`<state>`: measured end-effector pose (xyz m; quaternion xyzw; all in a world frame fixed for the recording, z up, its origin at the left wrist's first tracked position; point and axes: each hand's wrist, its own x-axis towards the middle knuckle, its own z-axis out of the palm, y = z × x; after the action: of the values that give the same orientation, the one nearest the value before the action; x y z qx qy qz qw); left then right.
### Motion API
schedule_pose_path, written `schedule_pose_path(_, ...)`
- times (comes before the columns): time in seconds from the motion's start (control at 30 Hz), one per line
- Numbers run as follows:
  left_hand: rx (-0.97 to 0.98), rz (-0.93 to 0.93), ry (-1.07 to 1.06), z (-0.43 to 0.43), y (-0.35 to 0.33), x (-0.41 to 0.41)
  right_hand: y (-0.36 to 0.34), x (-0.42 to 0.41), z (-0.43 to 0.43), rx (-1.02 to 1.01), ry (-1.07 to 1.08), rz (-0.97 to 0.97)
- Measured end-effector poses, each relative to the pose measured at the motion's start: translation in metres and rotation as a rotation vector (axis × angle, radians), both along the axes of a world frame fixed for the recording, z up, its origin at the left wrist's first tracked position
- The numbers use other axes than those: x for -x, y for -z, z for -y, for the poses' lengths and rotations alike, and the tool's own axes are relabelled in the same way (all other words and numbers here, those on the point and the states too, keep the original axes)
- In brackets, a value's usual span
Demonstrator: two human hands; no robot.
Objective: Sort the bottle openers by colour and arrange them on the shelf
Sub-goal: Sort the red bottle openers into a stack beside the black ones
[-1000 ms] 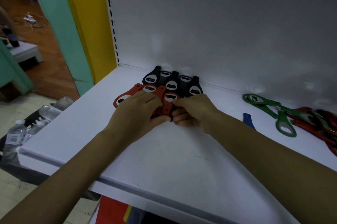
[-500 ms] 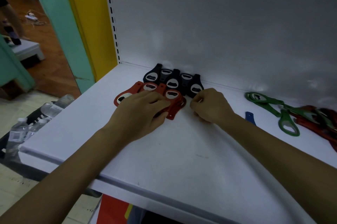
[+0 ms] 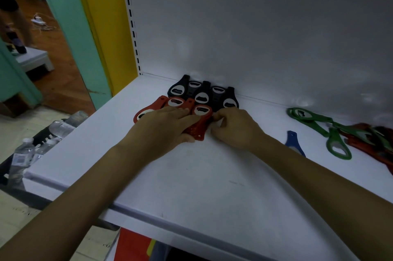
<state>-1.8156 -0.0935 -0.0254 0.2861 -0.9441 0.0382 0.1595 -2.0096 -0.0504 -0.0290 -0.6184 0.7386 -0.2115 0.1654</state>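
Observation:
Several black bottle openers (image 3: 203,93) lie in a row against the back wall of the white shelf (image 3: 191,175). In front of them lie red bottle openers (image 3: 200,116), partly under my hands. My left hand (image 3: 163,126) rests flat on the red ones, fingers straight. My right hand (image 3: 236,126) has its fingers curled against the right edge of the rightmost red opener and touches it. At the right lie green openers (image 3: 319,122), a blue opener (image 3: 293,143) and a heap of red and green ones (image 3: 374,137).
The shelf's back wall (image 3: 255,26) rises right behind the black row. A slotted upright (image 3: 131,20) and a yellow panel (image 3: 102,16) stand at the left. Water bottles (image 3: 42,139) lie below the shelf's left edge. A person's leg (image 3: 19,20) shows far left.
My right hand moved back left, from beside the red openers to touching the rightmost one. The rightmost red opener has straightened. My left hand stayed on the red openers.

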Motion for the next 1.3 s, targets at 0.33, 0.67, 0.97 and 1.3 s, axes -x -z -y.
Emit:
schedule_pose_path(0.33,0.063,0.116,0.031,0.008,-0.001,0.001,0.000,-0.008,-0.002,0.007,0.004,0.026)
schedule_pose_path(0.67,0.094,0.112,0.050,0.004,-0.007,-0.002,0.000,-0.004,0.001,-0.031,-0.115,0.047)
schedule_pose_path(0.97,-0.017,-0.031,0.008,0.005,0.003,-0.002,0.001,-0.011,0.004,-0.002,-0.044,-0.197)
schedule_pose_path(1.3,0.052,-0.049,0.019,0.003,0.006,-0.004,0.005,-0.008,-0.001,0.112,-0.090,-0.228)
